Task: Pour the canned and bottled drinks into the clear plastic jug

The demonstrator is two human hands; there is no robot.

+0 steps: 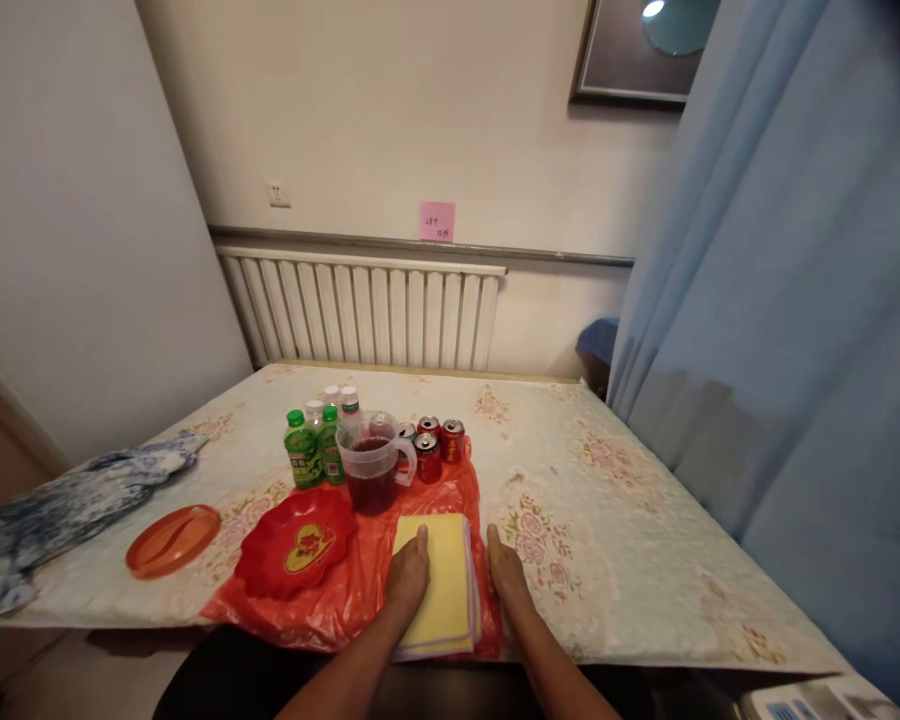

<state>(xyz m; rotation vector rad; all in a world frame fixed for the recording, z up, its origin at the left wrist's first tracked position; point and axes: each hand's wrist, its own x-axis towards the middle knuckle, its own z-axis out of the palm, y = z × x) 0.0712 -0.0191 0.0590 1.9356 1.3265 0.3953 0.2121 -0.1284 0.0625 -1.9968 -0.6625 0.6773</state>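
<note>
A stack of yellow cloths with lilac edges [442, 590] lies near the front edge of the bed-like surface, on a red plastic sheet [461, 490]. My left hand [409, 575] rests at the stack's left side, thumb stretched forward over the yellow top; its other fingers are mostly hidden. Just right of the stack is my right hand [504, 572], held edge-on and open, thumb pointing forward, with nothing visible in it. Left of the stack sits a red scalloped plate [262, 555] with a yellow heart design. Behind stands a clear plastic jug [360, 465] of dark liquid.
Green bottles [302, 455] and several white-capped bottles [349, 400] stand left of the jug; red cans [452, 440] stand right. An orange lid [172, 540] and blue-white fabric [97, 505] lie left. A radiator [375, 305] is behind, a blue curtain [780, 350] right.
</note>
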